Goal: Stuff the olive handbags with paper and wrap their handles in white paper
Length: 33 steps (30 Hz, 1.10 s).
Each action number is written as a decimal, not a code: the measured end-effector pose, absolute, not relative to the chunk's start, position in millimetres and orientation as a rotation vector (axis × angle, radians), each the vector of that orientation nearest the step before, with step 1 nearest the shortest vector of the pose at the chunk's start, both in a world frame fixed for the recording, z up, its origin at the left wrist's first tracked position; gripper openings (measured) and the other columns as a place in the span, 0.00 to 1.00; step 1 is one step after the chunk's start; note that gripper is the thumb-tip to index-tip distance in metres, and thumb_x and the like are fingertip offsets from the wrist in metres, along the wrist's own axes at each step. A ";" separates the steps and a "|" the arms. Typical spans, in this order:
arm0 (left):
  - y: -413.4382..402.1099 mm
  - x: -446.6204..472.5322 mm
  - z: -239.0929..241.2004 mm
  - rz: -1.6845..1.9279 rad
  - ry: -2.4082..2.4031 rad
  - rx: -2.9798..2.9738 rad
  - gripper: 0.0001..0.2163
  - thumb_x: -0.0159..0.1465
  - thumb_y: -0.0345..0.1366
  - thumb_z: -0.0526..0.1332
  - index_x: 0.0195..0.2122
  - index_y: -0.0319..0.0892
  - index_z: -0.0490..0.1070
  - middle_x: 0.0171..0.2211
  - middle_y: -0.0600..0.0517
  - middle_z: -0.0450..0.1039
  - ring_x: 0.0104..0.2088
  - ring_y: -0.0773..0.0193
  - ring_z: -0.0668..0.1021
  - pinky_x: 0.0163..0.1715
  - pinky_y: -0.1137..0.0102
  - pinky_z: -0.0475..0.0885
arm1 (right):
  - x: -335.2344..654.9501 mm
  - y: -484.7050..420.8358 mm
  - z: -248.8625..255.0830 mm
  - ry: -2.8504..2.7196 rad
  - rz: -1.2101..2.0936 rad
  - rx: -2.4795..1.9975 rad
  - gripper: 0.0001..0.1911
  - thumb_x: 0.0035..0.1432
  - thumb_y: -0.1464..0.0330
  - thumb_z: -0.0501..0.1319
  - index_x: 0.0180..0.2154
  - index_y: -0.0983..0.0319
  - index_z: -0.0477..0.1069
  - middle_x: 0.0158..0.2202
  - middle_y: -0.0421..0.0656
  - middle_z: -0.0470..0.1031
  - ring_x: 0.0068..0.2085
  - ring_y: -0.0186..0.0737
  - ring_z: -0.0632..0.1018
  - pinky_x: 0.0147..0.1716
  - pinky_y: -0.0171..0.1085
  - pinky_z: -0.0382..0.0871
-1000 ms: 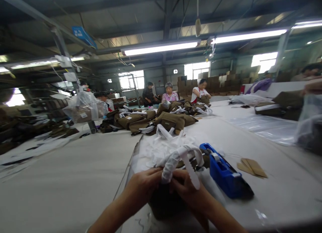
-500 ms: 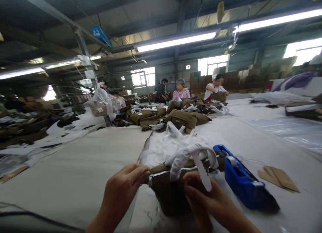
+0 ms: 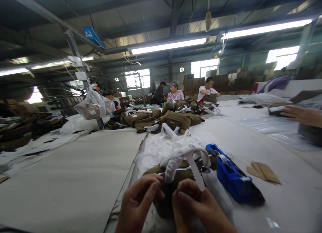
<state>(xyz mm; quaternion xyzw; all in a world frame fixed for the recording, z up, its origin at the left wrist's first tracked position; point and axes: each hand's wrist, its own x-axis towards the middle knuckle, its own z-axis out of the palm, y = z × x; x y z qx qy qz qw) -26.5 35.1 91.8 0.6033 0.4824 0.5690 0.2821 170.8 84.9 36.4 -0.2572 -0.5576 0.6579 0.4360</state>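
Note:
An olive-brown bag (image 3: 176, 174) lies in front of me on the white table, its handle wrapped in white paper (image 3: 179, 157). My left hand (image 3: 139, 202) grips the bag's near left edge with bent fingers. Pressed close beside it, my right hand (image 3: 196, 206) pinches the bag's near edge just under a hanging white paper strip (image 3: 197, 174). What the fingertips pinch is hidden. A pile of white wrapping paper (image 3: 166, 144) lies just beyond the bag.
A blue tape dispenser (image 3: 232, 177) sits right of the bag, brown paper pieces (image 3: 264, 172) beyond it. More olive bags (image 3: 161, 119) are heaped mid-table. Three people (image 3: 174, 92) sit at the far end. Another person's hand (image 3: 300, 114) reaches in at the right over clear plastic (image 3: 271, 127).
My left hand has moved right, back beside the right hand at the bag's near edge. Another person's hand has come into view at the right.

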 end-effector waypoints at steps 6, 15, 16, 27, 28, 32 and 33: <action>36.4 -3.0 61.6 1.442 1.411 1.565 0.13 0.65 0.47 0.64 0.39 0.44 0.81 0.34 0.49 0.82 0.33 0.60 0.83 0.33 0.75 0.77 | 152.2 76.7 31.5 -1.112 1.627 -0.567 0.14 0.54 0.58 0.72 0.37 0.59 0.76 0.41 0.45 0.82 0.44 0.43 0.81 0.46 0.36 0.76; 35.9 -6.0 48.8 1.465 1.392 1.380 0.13 0.59 0.50 0.69 0.36 0.48 0.85 0.38 0.49 0.85 0.41 0.55 0.84 0.43 0.72 0.79 | 146.6 72.8 24.6 -1.259 1.222 -0.809 0.19 0.54 0.63 0.70 0.48 0.57 0.76 0.59 0.49 0.73 0.35 0.38 0.81 0.40 0.36 0.79; 34.6 -3.6 51.6 1.483 1.391 1.320 0.14 0.57 0.51 0.70 0.35 0.48 0.85 0.38 0.49 0.85 0.40 0.54 0.84 0.43 0.72 0.80 | 146.6 72.9 24.8 -1.241 1.228 -0.813 0.21 0.54 0.62 0.70 0.49 0.57 0.76 0.57 0.49 0.75 0.35 0.39 0.81 0.39 0.36 0.79; 32.0 2.8 51.1 1.454 1.230 0.909 0.21 0.46 0.53 0.77 0.32 0.41 0.85 0.28 0.46 0.82 0.26 0.62 0.80 0.28 0.73 0.76 | 148.9 72.5 15.7 -1.467 0.989 -1.019 0.22 0.59 0.62 0.66 0.56 0.56 0.73 0.32 0.41 0.80 0.32 0.41 0.81 0.37 0.34 0.78; 32.6 4.2 49.4 1.465 1.183 0.848 0.21 0.45 0.52 0.78 0.32 0.41 0.85 0.28 0.46 0.82 0.26 0.61 0.80 0.28 0.72 0.77 | 148.2 72.7 13.9 -1.493 0.911 -1.022 0.21 0.59 0.62 0.66 0.54 0.55 0.74 0.34 0.42 0.80 0.33 0.41 0.81 0.37 0.34 0.78; 33.4 10.9 48.5 1.541 1.118 0.741 0.18 0.43 0.47 0.80 0.29 0.40 0.84 0.28 0.47 0.82 0.28 0.62 0.81 0.31 0.74 0.78 | 139.1 70.4 12.5 -1.459 0.702 -0.947 0.11 0.60 0.64 0.65 0.45 0.56 0.77 0.43 0.44 0.81 0.38 0.40 0.82 0.39 0.32 0.78; 33.3 12.2 49.3 1.551 1.126 0.740 0.18 0.42 0.47 0.80 0.29 0.40 0.84 0.28 0.48 0.82 0.28 0.63 0.81 0.31 0.75 0.78 | 136.4 69.5 13.2 -1.439 0.687 -0.927 0.06 0.61 0.64 0.64 0.40 0.57 0.77 0.45 0.44 0.80 0.40 0.40 0.82 0.40 0.31 0.78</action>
